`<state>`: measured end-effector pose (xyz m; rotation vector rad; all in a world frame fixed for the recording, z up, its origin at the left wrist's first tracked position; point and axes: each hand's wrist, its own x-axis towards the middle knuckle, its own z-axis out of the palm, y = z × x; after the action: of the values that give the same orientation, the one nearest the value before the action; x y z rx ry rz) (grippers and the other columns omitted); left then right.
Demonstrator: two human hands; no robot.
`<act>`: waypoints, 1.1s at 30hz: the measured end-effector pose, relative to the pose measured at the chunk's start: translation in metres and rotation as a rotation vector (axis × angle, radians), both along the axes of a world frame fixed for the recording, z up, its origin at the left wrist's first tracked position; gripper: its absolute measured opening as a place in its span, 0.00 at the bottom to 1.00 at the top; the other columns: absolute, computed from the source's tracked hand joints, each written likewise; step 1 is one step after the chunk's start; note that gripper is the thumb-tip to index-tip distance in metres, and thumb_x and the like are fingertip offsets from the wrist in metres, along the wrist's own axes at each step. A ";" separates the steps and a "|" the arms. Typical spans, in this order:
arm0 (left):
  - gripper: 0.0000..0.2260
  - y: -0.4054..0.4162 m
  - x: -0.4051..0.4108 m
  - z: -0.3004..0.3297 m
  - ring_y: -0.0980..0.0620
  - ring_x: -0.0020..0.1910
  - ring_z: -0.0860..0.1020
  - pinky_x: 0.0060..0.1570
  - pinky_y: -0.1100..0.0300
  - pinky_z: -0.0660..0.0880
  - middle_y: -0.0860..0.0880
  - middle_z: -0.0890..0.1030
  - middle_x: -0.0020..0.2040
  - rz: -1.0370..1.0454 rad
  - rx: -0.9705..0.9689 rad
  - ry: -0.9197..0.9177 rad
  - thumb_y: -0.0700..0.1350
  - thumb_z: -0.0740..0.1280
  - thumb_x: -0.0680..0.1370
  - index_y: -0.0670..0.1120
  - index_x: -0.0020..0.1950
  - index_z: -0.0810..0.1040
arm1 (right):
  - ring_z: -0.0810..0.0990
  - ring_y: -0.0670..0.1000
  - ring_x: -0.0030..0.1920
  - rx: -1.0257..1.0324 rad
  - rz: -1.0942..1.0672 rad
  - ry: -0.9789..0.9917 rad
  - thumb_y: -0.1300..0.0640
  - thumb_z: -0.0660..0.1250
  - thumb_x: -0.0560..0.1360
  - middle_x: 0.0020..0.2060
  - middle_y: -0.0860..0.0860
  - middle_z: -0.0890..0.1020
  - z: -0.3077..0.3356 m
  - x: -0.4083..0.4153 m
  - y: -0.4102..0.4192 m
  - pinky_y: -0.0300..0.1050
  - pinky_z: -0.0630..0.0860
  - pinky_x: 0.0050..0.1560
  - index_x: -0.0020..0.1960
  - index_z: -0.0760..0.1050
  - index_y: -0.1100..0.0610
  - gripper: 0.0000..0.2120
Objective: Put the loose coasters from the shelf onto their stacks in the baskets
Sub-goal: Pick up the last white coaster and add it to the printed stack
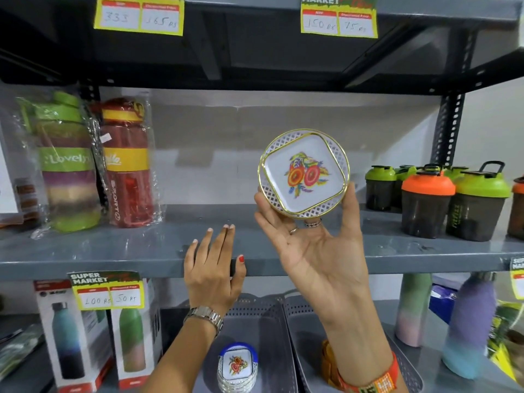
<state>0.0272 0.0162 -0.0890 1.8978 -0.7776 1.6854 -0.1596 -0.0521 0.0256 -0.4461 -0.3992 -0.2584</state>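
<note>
My right hand (317, 251) holds up a round white coaster (304, 173) with a gold rim, a lattice edge and a colourful flower print, face towards me, above the middle shelf (113, 251). My left hand (212, 268) lies flat on that shelf's front edge, fingers apart, holding nothing. Below, a stack of coasters (237, 367), the top one blue-rimmed with the same flower print, stands in the left grey basket (255, 310). The right grey basket (300, 330) is largely hidden by my right forearm; something orange shows in it.
Wrapped green and red bottles (93, 163) stand at the shelf's left, green and orange shakers (436, 199) at its right. Boxed bottles (93, 336) and pastel bottles (442, 321) flank the baskets on the lower shelf. Yellow price tags hang from the shelf edges.
</note>
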 end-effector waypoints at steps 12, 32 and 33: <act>0.22 0.002 0.000 -0.001 0.45 0.61 0.74 0.62 0.48 0.64 0.46 0.79 0.60 0.022 0.018 -0.004 0.51 0.56 0.76 0.44 0.67 0.72 | 0.82 0.68 0.53 -0.094 0.012 0.270 0.45 0.75 0.63 0.59 0.66 0.79 -0.091 -0.006 -0.006 0.59 0.81 0.49 0.65 0.74 0.59 0.34; 0.21 0.000 0.004 -0.004 0.46 0.60 0.76 0.62 0.50 0.67 0.49 0.80 0.59 0.036 -0.007 -0.018 0.51 0.55 0.77 0.44 0.65 0.76 | 0.81 0.57 0.29 -0.544 -0.219 1.189 0.56 0.58 0.81 0.38 0.60 0.76 -0.278 0.128 -0.030 0.44 0.78 0.21 0.69 0.63 0.70 0.22; 0.21 -0.001 0.005 -0.003 0.46 0.59 0.77 0.61 0.50 0.67 0.49 0.80 0.59 0.039 -0.011 -0.024 0.51 0.55 0.77 0.44 0.65 0.77 | 0.78 0.56 0.33 -0.548 -0.197 1.192 0.57 0.57 0.81 0.37 0.60 0.76 -0.282 0.131 -0.030 0.46 0.79 0.26 0.69 0.64 0.71 0.22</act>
<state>0.0318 0.0149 -0.0923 1.9000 -0.7430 1.7348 -0.0285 -0.0820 -0.2564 -1.0811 0.7702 -0.0338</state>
